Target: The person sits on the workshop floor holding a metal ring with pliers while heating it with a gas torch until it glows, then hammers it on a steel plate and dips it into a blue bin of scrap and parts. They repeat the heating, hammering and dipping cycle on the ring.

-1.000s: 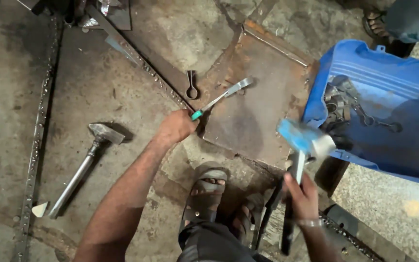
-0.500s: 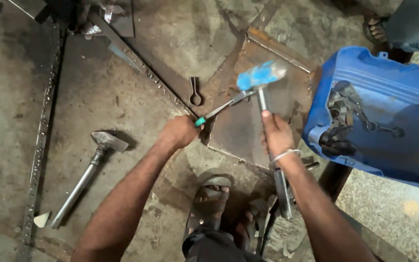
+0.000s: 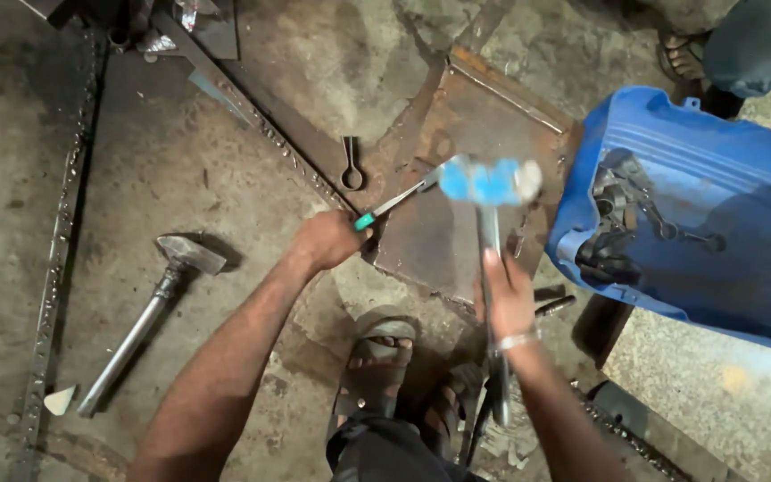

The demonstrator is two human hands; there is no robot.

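Observation:
My left hand (image 3: 325, 239) grips a chisel-like tool with a green collar (image 3: 396, 201), its metal end laid slanting on a rusty steel plate (image 3: 457, 134) on the floor. My right hand (image 3: 506, 299) holds the steel handle of a hammer with a blue head (image 3: 488, 181). The blurred hammer head is right at the tool's far end, over the plate. My sandalled foot (image 3: 377, 357) rests just below the plate's near edge.
A second steel hammer (image 3: 149, 312) lies on the concrete at the left. A small wrench (image 3: 351, 165) lies by a welded steel strip (image 3: 261, 125). A blue plastic tub (image 3: 742, 241) with dark metal parts stands at the right. Another person's foot (image 3: 684, 54) is top right.
My right hand swung the blue-headed hammer from the right, up over the plate, then down onto the end of the tool. My left hand kept the tool in place.

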